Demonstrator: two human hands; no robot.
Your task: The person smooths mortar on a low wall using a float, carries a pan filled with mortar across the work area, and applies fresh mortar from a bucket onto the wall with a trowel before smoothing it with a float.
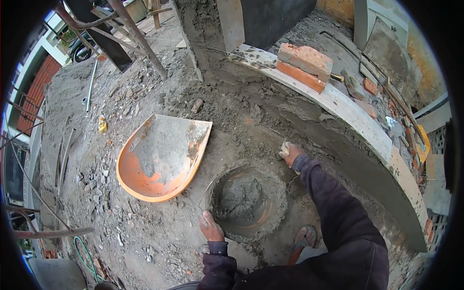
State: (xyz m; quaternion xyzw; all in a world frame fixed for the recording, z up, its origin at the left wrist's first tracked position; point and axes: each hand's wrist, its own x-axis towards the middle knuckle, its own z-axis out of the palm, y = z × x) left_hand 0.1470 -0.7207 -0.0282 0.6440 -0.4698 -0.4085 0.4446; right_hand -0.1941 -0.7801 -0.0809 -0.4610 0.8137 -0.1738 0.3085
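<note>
On the ground (166, 220), an orange scoop-shaped tub (162, 157) lies crusted grey. Then the left hand (211, 228), fingers curled at the left rim of a round basin (281, 205) of mortar (239, 197) — whether they grip it, I can't tell. The right hand (291, 154) hovers near the ground's edge along the low wall (350, 152), fingers bent — their hold unclear.

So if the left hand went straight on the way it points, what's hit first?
Apparently the thin wire just ahead of the left hand; past that, likely the rim of the orange tub, though depth is unclear.
</note>
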